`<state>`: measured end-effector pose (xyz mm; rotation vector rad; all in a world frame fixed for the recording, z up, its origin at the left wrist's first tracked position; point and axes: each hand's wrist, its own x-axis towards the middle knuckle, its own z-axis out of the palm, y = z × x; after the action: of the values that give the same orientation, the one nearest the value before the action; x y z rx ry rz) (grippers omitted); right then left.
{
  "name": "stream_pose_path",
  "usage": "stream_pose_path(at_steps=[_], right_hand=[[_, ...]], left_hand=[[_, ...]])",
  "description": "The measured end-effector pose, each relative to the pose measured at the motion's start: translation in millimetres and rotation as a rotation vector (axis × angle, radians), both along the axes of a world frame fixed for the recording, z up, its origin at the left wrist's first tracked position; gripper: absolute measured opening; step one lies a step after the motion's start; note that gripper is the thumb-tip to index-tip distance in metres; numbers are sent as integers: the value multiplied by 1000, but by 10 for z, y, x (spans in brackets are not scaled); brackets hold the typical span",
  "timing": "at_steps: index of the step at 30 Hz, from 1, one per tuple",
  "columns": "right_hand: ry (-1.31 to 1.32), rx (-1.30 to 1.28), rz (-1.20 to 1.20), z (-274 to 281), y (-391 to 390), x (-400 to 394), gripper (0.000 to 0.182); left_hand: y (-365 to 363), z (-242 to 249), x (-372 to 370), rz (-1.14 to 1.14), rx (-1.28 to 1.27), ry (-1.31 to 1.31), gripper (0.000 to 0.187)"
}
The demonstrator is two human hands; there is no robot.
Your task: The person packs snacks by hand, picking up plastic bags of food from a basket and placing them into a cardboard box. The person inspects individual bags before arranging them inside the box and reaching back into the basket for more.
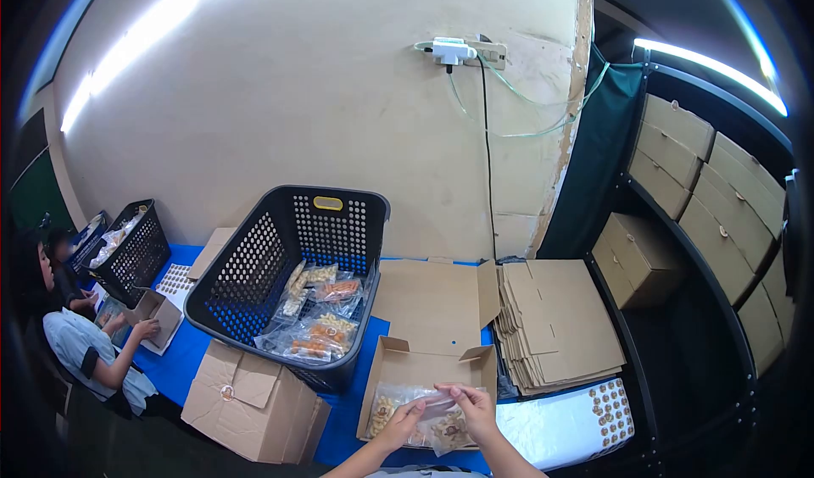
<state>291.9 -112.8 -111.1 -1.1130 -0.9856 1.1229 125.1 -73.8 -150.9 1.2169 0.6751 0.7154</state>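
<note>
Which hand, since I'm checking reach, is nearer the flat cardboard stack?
Right. The right hand is left of the stack and nearer the wearer; the left hand is farther left.

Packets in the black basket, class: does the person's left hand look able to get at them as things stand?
Probably yes: the basket is nearby, its top open. But the left hand holds a packet and must clear the rim.

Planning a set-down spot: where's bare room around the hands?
White surface: bare between open box and round stickers. Blue cloth: narrow strip between open box and brown carton. Crowded: open box; left hand and right hand pinch a packet above others.
</note>
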Motion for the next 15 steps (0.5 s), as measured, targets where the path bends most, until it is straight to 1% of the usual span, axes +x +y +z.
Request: stream_pose_path(at_steps=[1, 2, 3, 4, 5, 7, 8, 9, 11, 12, 13, 15], right_hand=[[6, -10, -1, 3, 2, -18, 24], [215, -1, -56, 16, 8, -27, 25], [422, 10, -113, 21, 13, -29, 27], [400, 22, -97, -14, 29, -5, 29], [405, 19, -101, -3, 19, -15, 29], [169, -5, -41, 64, 22, -14, 33], [71, -38, 25, 93, 12, -27, 44], [68, -33, 22, 33, -7, -74, 44], [-40, 68, 62, -190, -81, -172, 51], [24, -11, 151, -187, -95, -138, 54], [21, -7, 149, -173, -92, -97, 54], [49, -203, 172, -119, -102, -34, 46]], left_hand=[[1, -72, -17, -80, -94, -61, 41], [-51, -147, 2, -80, -106, -57, 41], [-118, -143, 68, -109, -42, -44, 40], [-166, -140, 109, -139, 26, -29, 39], [-195, -145, 113, -143, 21, -24, 39], [-192, -114, 137, 12, 17, -38, 37], [-189, -83, 119, 26, -28, -75, 36], [-187, -90, 117, 22, -23, -77, 36], [-188, -121, 114, 242, -106, -168, 36], [-141, -112, 81, 194, -139, -185, 38], [-123, -101, 64, 191, -135, -187, 38], [-133, -79, 42, 101, -294, -234, 41]])
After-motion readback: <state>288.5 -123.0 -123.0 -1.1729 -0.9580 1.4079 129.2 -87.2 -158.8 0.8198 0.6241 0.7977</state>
